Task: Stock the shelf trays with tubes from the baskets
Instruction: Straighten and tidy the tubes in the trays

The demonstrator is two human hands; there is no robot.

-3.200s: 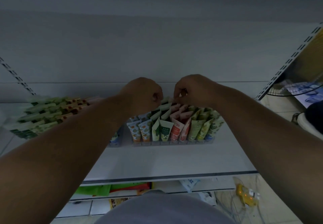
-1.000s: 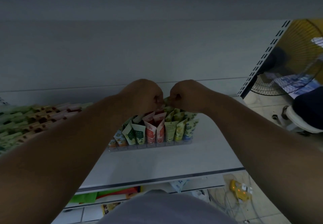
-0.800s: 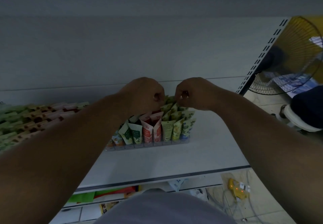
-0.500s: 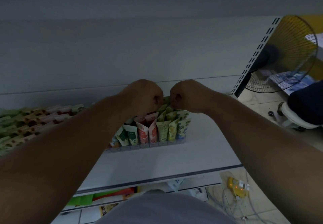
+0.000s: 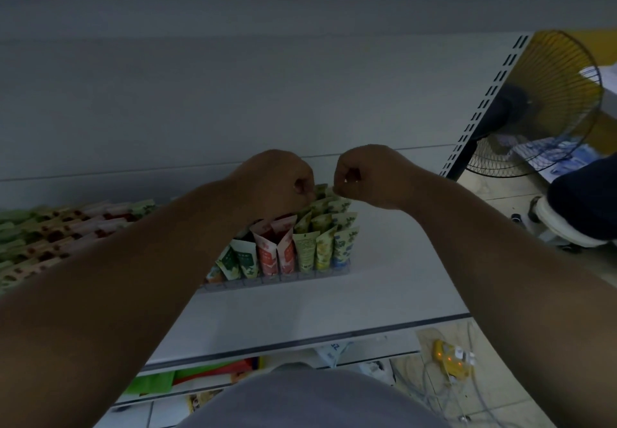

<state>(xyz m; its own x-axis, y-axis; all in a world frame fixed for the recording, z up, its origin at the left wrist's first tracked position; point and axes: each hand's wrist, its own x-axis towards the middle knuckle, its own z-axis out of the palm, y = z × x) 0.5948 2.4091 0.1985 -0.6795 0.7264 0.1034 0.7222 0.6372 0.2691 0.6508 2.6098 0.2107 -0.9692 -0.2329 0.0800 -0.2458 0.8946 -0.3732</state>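
A clear shelf tray [image 5: 277,281] stands on the white shelf [image 5: 334,307], filled with upright tubes: green and white ones [image 5: 245,262], red ones [image 5: 267,250] and yellow-green ones [image 5: 307,250]. My left hand [image 5: 277,182] and my right hand [image 5: 365,175] hover side by side over the tray's back rows. Both have fingers curled down, and their fingertips meet the crimped tops of the rear green tubes [image 5: 322,193]. My left forearm hides the tray's left rows.
Several green and red tubes [image 5: 50,227] lie in rows at the shelf's left. A standing fan [image 5: 547,103] and a chair [image 5: 567,227] are at the right. A yellow power strip [image 5: 450,357] with cables lies on the floor. Coloured packs [image 5: 157,384] fill the lower shelf.
My hands stay over the back of the tray; they have parted slightly and the right one sits a little higher. The view drifted right, showing more of the fan.
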